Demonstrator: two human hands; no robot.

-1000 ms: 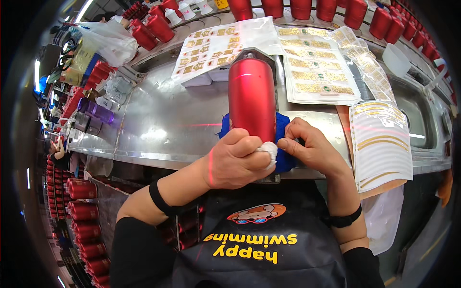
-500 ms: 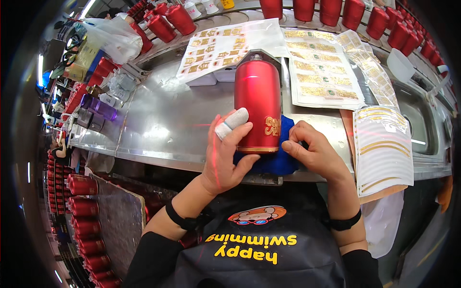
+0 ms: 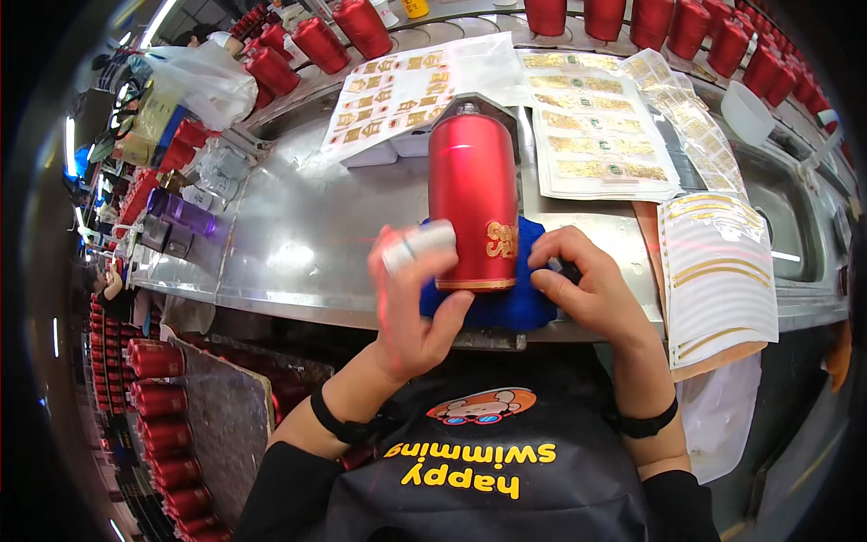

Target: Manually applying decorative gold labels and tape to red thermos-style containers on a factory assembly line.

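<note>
A shiny red bottle [image 3: 471, 190] lies in front of me, its clear-tipped neck pointing away towards a dark angular fixture [image 3: 510, 126]. Gold characters [image 3: 498, 239] show low on its right side, and a gold band rings its base. My left hand [image 3: 406, 307] is at the bottle's lower left, fingers apart and somewhat blurred, a white finger cover [image 3: 418, 246] on one finger. Whether it touches the bottle is hard to tell. Right of the bottle, my right hand [image 3: 587, 289] is closed in a pinch around a small dark thing, mostly hidden. Under the bottle is blue cloth [image 3: 533, 303].
Sheets of gold decals [image 3: 601, 122] lie beyond the bottle on the metal table [image 3: 298, 235]. A sheet of curved gold strips [image 3: 718, 280] hangs over the front edge, near a sink [image 3: 795, 226]. Red bottles [image 3: 546, 16] line the back; more stand at lower left [image 3: 167, 429].
My left fingers have lifted and shifted along the bottle's lower left side. My right hand keeps its pinch. The whole view has moved slightly.
</note>
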